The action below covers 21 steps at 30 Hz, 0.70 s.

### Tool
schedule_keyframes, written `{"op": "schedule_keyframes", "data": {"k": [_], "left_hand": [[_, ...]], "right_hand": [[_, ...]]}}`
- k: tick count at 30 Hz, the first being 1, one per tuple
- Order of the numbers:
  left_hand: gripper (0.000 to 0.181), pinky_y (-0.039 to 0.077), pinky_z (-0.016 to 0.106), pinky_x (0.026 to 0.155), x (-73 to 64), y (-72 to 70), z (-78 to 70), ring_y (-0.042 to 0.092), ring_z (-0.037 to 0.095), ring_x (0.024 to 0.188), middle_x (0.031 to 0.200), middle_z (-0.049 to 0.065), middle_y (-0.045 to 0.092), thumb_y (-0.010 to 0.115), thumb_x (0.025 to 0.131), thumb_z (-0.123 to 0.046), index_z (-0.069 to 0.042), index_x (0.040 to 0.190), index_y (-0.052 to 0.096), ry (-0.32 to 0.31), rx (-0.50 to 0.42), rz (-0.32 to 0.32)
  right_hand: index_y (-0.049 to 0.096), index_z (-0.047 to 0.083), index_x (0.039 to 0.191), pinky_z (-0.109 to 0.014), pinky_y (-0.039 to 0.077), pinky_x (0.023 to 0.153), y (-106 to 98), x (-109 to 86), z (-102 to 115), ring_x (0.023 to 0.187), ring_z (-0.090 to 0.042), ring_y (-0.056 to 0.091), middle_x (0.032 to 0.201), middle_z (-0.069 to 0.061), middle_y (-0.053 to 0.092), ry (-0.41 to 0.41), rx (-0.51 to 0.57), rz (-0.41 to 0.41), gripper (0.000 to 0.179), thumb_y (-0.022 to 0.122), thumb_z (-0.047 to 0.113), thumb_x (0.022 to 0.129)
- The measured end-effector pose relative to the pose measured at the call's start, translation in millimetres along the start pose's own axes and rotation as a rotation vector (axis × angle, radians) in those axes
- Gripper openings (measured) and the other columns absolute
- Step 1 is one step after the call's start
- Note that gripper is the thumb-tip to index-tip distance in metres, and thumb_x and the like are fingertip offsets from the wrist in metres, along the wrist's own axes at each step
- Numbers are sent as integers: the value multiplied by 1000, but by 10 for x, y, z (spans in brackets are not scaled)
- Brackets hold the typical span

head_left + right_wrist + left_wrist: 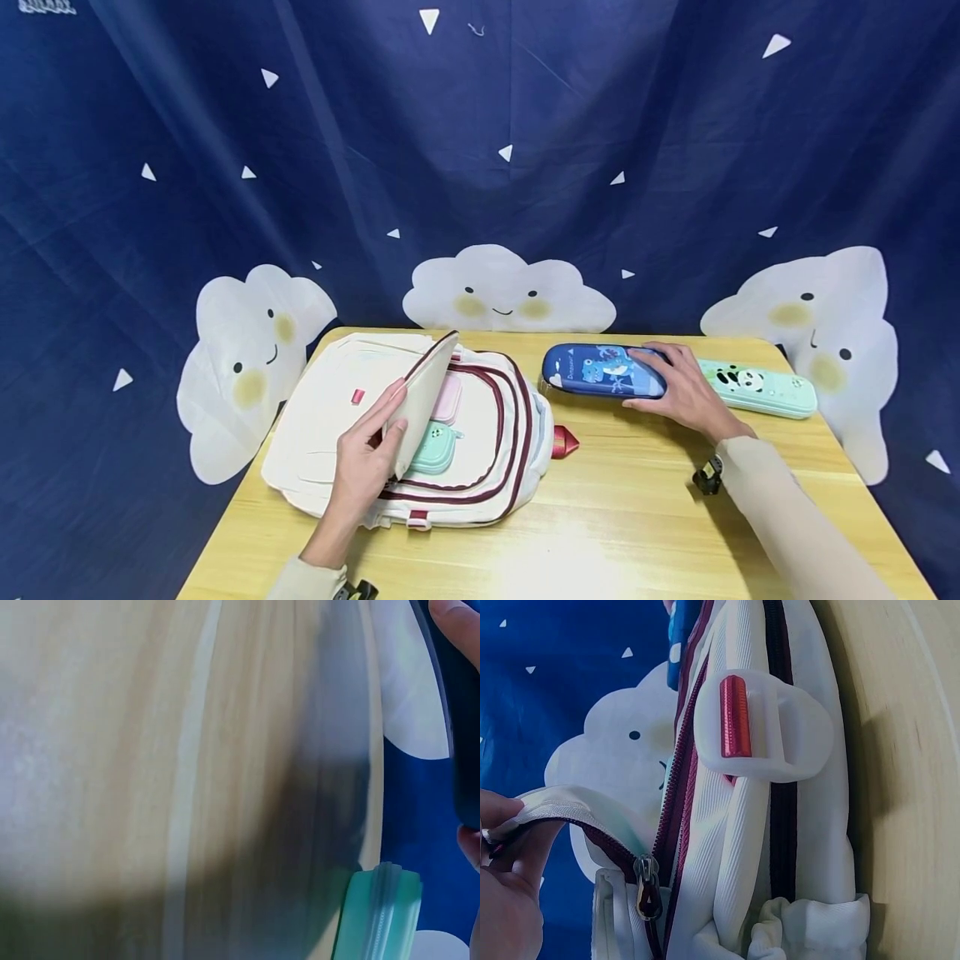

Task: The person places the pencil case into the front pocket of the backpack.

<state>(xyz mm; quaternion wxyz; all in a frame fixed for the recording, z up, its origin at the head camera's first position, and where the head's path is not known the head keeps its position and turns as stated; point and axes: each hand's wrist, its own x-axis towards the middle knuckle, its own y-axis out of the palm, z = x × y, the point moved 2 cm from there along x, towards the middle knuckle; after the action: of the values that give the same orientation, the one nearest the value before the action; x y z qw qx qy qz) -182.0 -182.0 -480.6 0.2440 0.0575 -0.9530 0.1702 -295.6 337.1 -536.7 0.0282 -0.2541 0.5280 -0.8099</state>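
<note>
A white backpack with dark red zips lies on the table, its front pocket unzipped. My left hand pinches the pocket flap and holds it raised; the left wrist view shows the flap's zip edge between thumb and fingers. Inside the pocket lie a mint-green case and a pink case. With my right hand I grip a dark blue dinosaur pencil case by its right end, to the right of the backpack. It appears lifted off the table in the right wrist view.
A mint-green panda pencil case lies at the table's back right, partly behind my right hand. The wooden table ends at a blue curtain printed with clouds. A red strap loop sticks out from the backpack's right side.
</note>
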Motion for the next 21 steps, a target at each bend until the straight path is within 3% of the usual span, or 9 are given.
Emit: {"op": "schedule_keyframes", "data": {"k": [14,21], "left_hand": [[46,38,13,123,0,1,-10,52,-2,148,156,8,64,70,102,6,-8,146,70,-13,22,-1],[45,38,11,122,-1,8,-6,52,-2,148,156,7,64,70,103,4,-9,146,70,-15,26,3]], "right_hand": [[63,24,152,-66,46,98,-73,-121,124,131,-41,43,154,-21,52,-16,30,-42,96,100,56,69],[63,27,153,-72,40,108,-57,-142,260,134,-43,42,155,-21,51,-17,68,-35,97,101,54,68]]}}
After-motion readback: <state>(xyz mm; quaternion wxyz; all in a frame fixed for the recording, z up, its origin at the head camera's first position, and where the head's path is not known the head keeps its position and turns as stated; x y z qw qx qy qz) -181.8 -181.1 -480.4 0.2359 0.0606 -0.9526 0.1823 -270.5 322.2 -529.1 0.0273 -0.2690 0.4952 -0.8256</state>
